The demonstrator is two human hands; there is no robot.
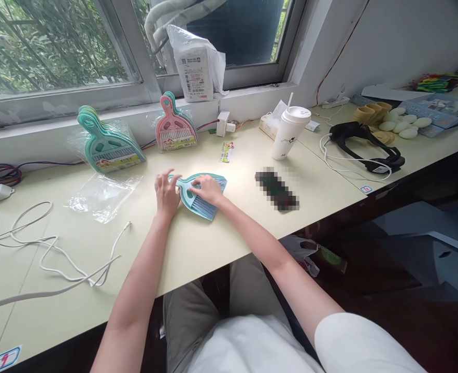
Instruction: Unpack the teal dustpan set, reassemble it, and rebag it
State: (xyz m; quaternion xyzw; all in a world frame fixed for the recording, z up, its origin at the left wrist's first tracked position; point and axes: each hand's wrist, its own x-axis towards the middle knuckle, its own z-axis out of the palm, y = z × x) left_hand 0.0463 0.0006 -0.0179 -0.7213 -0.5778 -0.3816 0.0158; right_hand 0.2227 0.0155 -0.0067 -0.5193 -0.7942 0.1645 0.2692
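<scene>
A small turquoise dustpan (222, 181) lies on the table in front of me, with a matching hand brush (202, 207) nested in it, its bluish bristles pointing right. My right hand (209, 189) rests over the brush, thumb and fingers closed on its upper body. At the handle end on the left is my left hand (167, 192), its fingers bent but apart; whether they touch the handle is hard to see. Part of the brush is hidden under my right hand.
Wrapped turquoise (112, 147) and pink dustpan sets (174, 127) stand by the window. A clear plastic bag (102, 197), white cables (54, 243), a label card (226, 152), a lidded cup (290, 132), a pixelated dark object (276, 189) and a black headset (365, 147) lie around.
</scene>
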